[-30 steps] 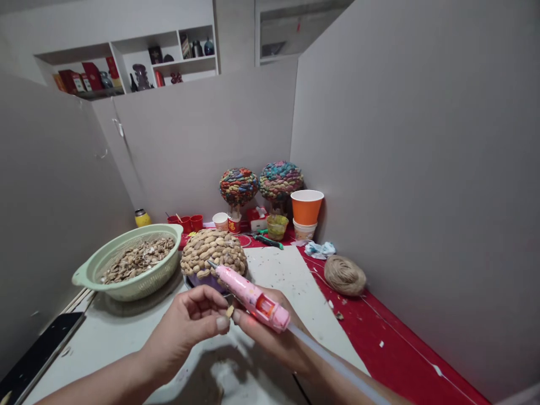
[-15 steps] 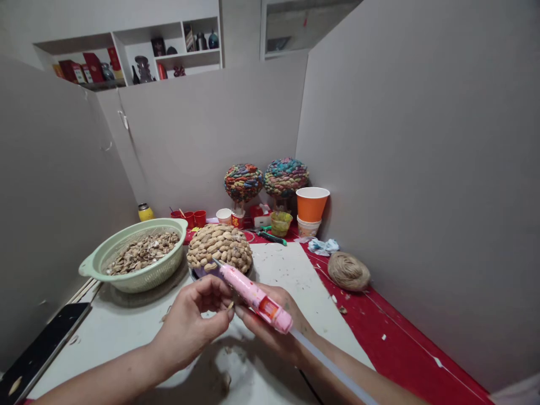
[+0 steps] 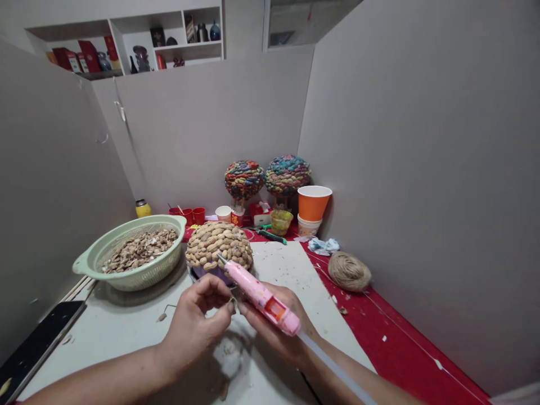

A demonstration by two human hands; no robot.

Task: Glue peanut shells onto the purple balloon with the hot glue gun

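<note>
My right hand (image 3: 274, 320) is wrapped round a pink hot glue gun (image 3: 257, 292), its metal nozzle pointing up and away. A translucent glue stick (image 3: 329, 360) runs out of its back end. My left hand (image 3: 202, 315) pinches a small bit of peanut shell (image 3: 233, 301) between thumb and finger, close to my right fingertips. Just beyond both hands sits a dome covered in peanuts (image 3: 219, 244), with a bare purple patch (image 3: 211, 272) at its lower front. The nozzle overlaps the dome in view; whether they touch I cannot tell.
A green colander (image 3: 130, 275) of shells stands left, beside a black phone (image 3: 42, 343). Behind are two colourful peanut balls (image 3: 243, 180), red cups (image 3: 198, 215), green-handled pliers (image 3: 272, 237) and an orange cup (image 3: 314, 203). A twine ball (image 3: 348, 271) lies right.
The glue gun has shifted slightly right. My fingertips still meet around the small shell bit, which shows less now. A thin bent wire has come into sight left of my left hand.
</note>
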